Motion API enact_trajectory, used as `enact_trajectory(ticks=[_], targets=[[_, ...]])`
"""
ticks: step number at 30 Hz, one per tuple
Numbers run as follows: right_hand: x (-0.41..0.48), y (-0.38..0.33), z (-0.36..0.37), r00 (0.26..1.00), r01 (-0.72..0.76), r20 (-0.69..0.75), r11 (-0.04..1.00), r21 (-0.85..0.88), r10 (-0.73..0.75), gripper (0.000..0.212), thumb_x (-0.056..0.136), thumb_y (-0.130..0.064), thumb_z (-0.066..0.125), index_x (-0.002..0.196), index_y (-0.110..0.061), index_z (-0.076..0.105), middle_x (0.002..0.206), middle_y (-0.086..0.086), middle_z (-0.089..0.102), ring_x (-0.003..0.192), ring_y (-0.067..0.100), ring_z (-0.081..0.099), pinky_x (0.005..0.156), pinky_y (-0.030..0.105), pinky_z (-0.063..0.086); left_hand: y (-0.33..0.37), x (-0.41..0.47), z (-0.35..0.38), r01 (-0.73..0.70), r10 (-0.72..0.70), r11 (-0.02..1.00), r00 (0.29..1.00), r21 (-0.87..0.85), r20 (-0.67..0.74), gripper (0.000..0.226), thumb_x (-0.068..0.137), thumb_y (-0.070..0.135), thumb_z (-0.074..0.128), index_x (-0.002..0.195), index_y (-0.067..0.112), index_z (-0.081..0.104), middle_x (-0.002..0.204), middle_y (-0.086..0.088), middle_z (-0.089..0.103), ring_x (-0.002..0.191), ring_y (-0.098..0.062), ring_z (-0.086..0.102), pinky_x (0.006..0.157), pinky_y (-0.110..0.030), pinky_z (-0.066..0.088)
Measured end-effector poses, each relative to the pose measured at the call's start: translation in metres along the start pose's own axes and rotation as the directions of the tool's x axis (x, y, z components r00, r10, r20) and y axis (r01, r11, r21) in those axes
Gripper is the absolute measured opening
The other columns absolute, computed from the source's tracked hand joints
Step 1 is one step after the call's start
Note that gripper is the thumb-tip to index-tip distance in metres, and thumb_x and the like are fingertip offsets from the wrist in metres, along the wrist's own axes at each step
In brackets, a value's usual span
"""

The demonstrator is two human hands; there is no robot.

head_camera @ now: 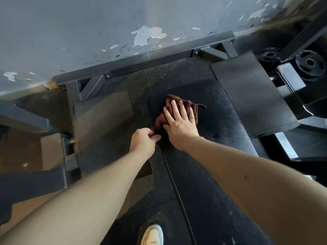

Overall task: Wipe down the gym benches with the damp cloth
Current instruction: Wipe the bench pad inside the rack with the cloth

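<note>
My right hand (pixel 180 123) lies flat on the maroon cloth (pixel 193 107), fingers straight and spread, pressing it onto the black bench pad (pixel 226 142) near its far end. My left hand (pixel 142 139) pinches the cloth's near corner at the pad's left edge. The pad's long axis runs toward me, so I judge the next stroke pulls wristward.

We record a black textured vinyl bench pad (pixel 221 138) running from frame centre to lower right. A crumpled dark-red cloth (pixel 159 122) lies on its upper-left end. The pad sits above a black speckled rubber floor (pixel 138 76).
</note>
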State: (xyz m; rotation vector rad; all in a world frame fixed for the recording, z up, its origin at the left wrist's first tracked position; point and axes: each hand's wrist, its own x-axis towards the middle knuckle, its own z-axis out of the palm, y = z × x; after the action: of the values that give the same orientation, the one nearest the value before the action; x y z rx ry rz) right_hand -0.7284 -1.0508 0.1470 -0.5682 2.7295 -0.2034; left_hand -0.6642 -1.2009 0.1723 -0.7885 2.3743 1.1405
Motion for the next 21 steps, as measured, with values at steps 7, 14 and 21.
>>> enact_trajectory(ticks=[7,14,21], targets=[[-0.005,-0.006,0.002,0.999,0.022,-0.035,0.999,0.024,-0.021,0.063,0.108,-0.049,0.024,0.164,-0.031,0.001,0.172,0.005,-0.014,0.156,0.029,-0.020,0.126,0.054,-0.009,-0.004,-0.008,0.002,0.030,-0.029,0.992,1.000,-0.124,0.005,0.007,0.095,0.030,0.071,0.094,0.024,0.074,0.077,0.001,0.074,0.076,-0.014,0.071,0.077,-0.037,0.060],[-0.066,0.001,0.020,0.999,0.040,-0.025,0.997,0.066,-0.038,0.064,0.107,-0.051,0.029,0.165,-0.030,0.012,0.173,0.002,-0.006,0.158,0.027,-0.016,0.127,0.053,-0.006,-0.005,-0.010,0.001,0.034,-0.031,0.997,0.999,-0.073,0.045,0.025,0.090,0.025,0.076,0.114,0.019,0.075,0.093,0.005,0.075,0.088,-0.016,0.071,0.087,-0.037,0.060],[0.043,0.038,-0.024,0.986,-0.165,-0.011,0.985,0.053,0.165,0.065,0.106,-0.053,0.024,0.164,-0.034,0.003,0.172,0.000,-0.014,0.156,0.027,-0.021,0.124,0.055,-0.013,0.017,-0.009,0.010,0.032,-0.032,0.999,0.999,0.024,0.001,0.091,0.079,0.039,0.085,0.153,0.021,0.036,0.146,-0.004,0.052,0.128,-0.025,0.056,0.100,-0.040,0.053]])
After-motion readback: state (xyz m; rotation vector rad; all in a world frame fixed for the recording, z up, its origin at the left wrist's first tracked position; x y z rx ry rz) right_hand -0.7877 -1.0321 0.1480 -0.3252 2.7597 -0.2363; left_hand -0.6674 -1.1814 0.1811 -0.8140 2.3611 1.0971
